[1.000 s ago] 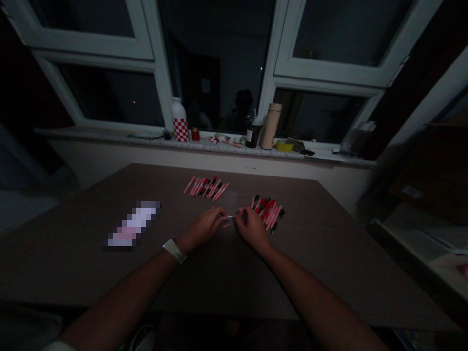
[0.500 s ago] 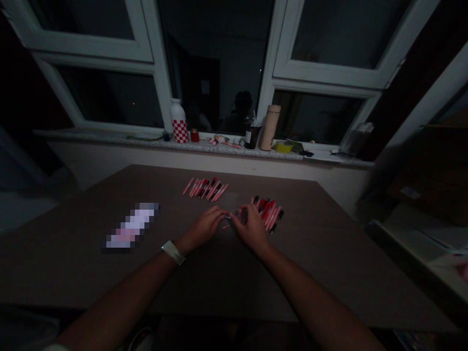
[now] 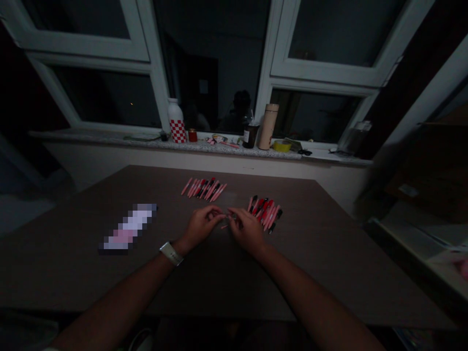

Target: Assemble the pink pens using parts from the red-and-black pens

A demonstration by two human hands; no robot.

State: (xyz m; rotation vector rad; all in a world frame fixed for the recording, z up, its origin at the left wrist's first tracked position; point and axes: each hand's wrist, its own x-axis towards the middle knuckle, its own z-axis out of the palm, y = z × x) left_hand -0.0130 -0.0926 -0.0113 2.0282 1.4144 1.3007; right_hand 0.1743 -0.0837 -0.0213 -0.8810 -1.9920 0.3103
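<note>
Near the middle of the table, my left hand (image 3: 202, 224) and my right hand (image 3: 248, 230) meet fingertip to fingertip. Both are closed in a pinch around a thin, pale, pen-like piece (image 3: 226, 217). Fingers and dim light hide most of it. Just below the fingertips a short pink bit (image 3: 224, 226) shows; I cannot tell if it is held or lies on the table. A bunch of pink, red and black pens (image 3: 268, 214) lies right beside my right hand. Farther back, above my left hand, a row of similar pens (image 3: 204, 189) is laid side by side.
A blurred-out flat object, perhaps a phone (image 3: 127, 229), lies on the brown table (image 3: 91, 278) at left. On the windowsill (image 3: 219, 150) stand a checkered bottle (image 3: 178, 127), a red jar (image 3: 192, 135), a dark cup (image 3: 250, 136), a beige flask (image 3: 268, 126) and yellow tape (image 3: 282, 146).
My right fingers have moved from beside the pen bunch to close in on my left fingertips. The left hand has turned slightly. Both groups of pens stay where they lie.
</note>
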